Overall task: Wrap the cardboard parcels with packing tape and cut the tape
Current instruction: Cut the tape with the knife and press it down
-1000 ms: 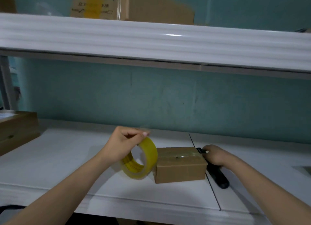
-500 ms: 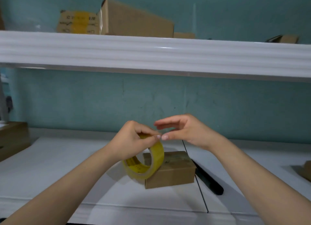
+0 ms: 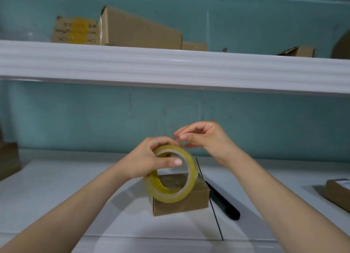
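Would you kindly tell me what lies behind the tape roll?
The cardboard parcel on the white table, its top showing through the hole of the tape roll. The band hides part of its top.

**Dim, teal-tinted, soft all over**

The light is low and even, with a cool green-blue cast. A thin glare streak runs along the white front of the shelf (image 3: 170, 67). Soft grey shadows of the arms spread over the counter (image 3: 66, 186). The fingertips of the right hand (image 3: 204, 137) are smeared by motion blur. The tape roll (image 3: 170, 177) in the left hand (image 3: 151, 158) carries a pale sheen. Boxes on the shelf (image 3: 140, 31) look hazy, and the shelf line bows towards the edges.
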Demonstrator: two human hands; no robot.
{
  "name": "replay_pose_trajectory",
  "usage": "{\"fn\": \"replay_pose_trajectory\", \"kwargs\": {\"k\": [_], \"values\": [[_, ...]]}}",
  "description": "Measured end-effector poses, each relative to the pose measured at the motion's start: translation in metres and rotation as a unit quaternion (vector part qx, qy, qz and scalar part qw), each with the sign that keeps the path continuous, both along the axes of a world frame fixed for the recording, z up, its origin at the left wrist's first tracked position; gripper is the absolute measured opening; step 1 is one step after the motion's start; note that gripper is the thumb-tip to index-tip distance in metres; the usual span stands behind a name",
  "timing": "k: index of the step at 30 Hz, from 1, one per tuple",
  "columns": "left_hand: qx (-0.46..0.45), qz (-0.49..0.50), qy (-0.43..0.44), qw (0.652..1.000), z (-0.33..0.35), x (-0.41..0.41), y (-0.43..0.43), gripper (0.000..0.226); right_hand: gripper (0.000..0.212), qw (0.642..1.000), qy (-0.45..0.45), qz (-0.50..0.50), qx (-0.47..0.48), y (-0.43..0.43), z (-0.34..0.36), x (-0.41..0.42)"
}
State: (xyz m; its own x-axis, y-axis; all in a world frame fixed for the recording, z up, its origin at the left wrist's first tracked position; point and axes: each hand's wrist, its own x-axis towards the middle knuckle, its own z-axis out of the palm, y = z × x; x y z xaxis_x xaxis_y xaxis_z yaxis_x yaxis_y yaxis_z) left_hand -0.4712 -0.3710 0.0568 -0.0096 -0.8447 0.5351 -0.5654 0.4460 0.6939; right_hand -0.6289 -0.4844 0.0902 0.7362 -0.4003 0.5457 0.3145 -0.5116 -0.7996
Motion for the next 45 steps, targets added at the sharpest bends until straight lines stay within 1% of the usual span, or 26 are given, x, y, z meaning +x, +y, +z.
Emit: {"fn": "replay_pose_trajectory", "kwargs": {"k": [2, 3, 5, 6, 7, 8, 11, 15, 17, 19, 22, 23, 25, 28, 31, 33, 34, 35, 36, 38, 39, 40, 42, 45], "values": [[0.021, -0.011, 0.046, 0.999, 0.000, 0.002, 0.000, 0.042, 0.022, 0.999, 0.000, -0.001, -0.032, 0.001, 0.005, -0.002], [0.040, -0.022, 0.068, 0.997, 0.001, 0.002, 0.002, 0.051, 0.022, 0.999, 0.000, 0.000, -0.044, 0.002, 0.005, -0.002], [0.081, -0.056, 0.102, 0.990, 0.005, 0.006, 0.005, 0.085, 0.026, 0.999, -0.012, 0.003, -0.045, 0.002, 0.003, -0.003], [0.103, -0.068, 0.105, 0.987, 0.009, 0.007, 0.008, 0.099, 0.026, 0.999, -0.025, 0.003, -0.039, 0.002, 0.001, -0.003], [0.129, -0.079, 0.099, 0.984, 0.013, 0.007, 0.011, 0.104, 0.025, 0.999, -0.040, 0.002, -0.033, 0.001, -0.001, -0.004], [0.159, -0.091, 0.088, 0.979, 0.018, 0.007, 0.013, 0.100, 0.021, 0.998, -0.050, 0.002, -0.027, 0.000, -0.004, -0.005], [0.230, -0.101, 0.061, 0.966, 0.029, 0.003, 0.017, 0.068, 0.008, 0.998, -0.061, 0.008, -0.007, -0.001, -0.011, -0.008], [0.238, -0.080, 0.028, 0.968, 0.037, -0.003, 0.016, 0.049, 0.008, 0.997, -0.079, 0.000, 0.007, -0.006, -0.012, -0.008], [0.247, -0.084, 0.013, 0.965, 0.036, -0.005, 0.015, 0.047, 0.007, 0.997, -0.082, 0.005, 0.006, -0.007, -0.011, -0.010], [0.256, -0.082, 0.015, 0.963, 0.032, -0.006, 0.014, 0.050, 0.005, 0.998, -0.066, 0.021, 0.010, -0.010, -0.013, -0.015], [0.272, -0.078, 0.090, 0.955, 0.022, -0.012, 0.010, 0.056, 0.010, 0.997, -0.034, 0.052, 0.051, -0.016, -0.015, -0.022], [0.272, -0.073, 0.109, 0.953, 0.019, -0.014, 0.008, 0.053, 0.012, 0.996, -0.025, 0.058, 0.060, -0.019, -0.015, -0.024], [0.258, -0.054, 0.106, 0.959, 0.018, -0.019, 0.006, 0.040, 0.017, 0.996, 0.004, 0.076, 0.054, -0.023, -0.013, -0.030], [0.236, -0.012, 0.037, 0.971, 0.021, -0.022, 0.005, 0.026, 0.026, 0.989, 0.104, 0.107, 0.013, -0.027, -0.008, -0.042], [0.197, 0.040, -0.035, 0.979, 0.022, -0.030, 0.004, 0.031, 0.041, 0.973, 0.202, 0.111, -0.026, -0.033, 0.002, -0.052], [0.150, 0.075, -0.090, 0.982, 0.021, -0.035, 0.002, 0.035, 0.052, 0.961, 0.254, 0.077, -0.080, -0.036, 0.010, -0.059], [0.130, 0.089, -0.104, 0.982, 0.021, -0.037, 0.001, 0.036, 0.054, 0.959, 0.258, 0.040, -0.106, -0.036, 0.013, -0.062], [0.113, 0.101, -0.107, 0.983, 0.021, -0.037, 0.001, 0.036, 0.052, 0.964, 0.239, 0.002, -0.119, -0.036, 0.015, -0.065], [0.099, 0.112, -0.102, 0.984, 0.021, -0.036, 0.002, 0.033, 0.048, 0.973, 0.200, -0.023, -0.116, -0.035, 0.016, -0.068], [0.076, 0.136, -0.116, 0.981, 0.023, -0.034, 0.003, 0.029, 0.033, 0.990, 0.114, -0.022, -0.080, -0.026, 0.015, -0.072], [0.068, 0.149, -0.137, 0.977, 0.023, -0.034, 0.004, 0.028, 0.027, 0.993, 0.091, -0.018, -0.078, -0.020, 0.015, -0.072], [0.064, 0.158, -0.157, 0.973, 0.023, -0.034, 0.004, 0.028, 0.028, 0.992, 0.088, -0.022, -0.093, -0.015, 0.014, -0.070], [0.060, 0.163, -0.176, 0.969, 0.022, -0.036, 0.004, 0.028, 0.039, 0.985, 0.111, -0.044, -0.123, -0.009, 0.014, -0.064], [0.044, 0.168, -0.189, 0.967, 0.021, -0.039, 0.007, 0.026, 0.047, 0.977, 0.156, -0.073, -0.129, -0.008, 0.013, -0.056]]}}
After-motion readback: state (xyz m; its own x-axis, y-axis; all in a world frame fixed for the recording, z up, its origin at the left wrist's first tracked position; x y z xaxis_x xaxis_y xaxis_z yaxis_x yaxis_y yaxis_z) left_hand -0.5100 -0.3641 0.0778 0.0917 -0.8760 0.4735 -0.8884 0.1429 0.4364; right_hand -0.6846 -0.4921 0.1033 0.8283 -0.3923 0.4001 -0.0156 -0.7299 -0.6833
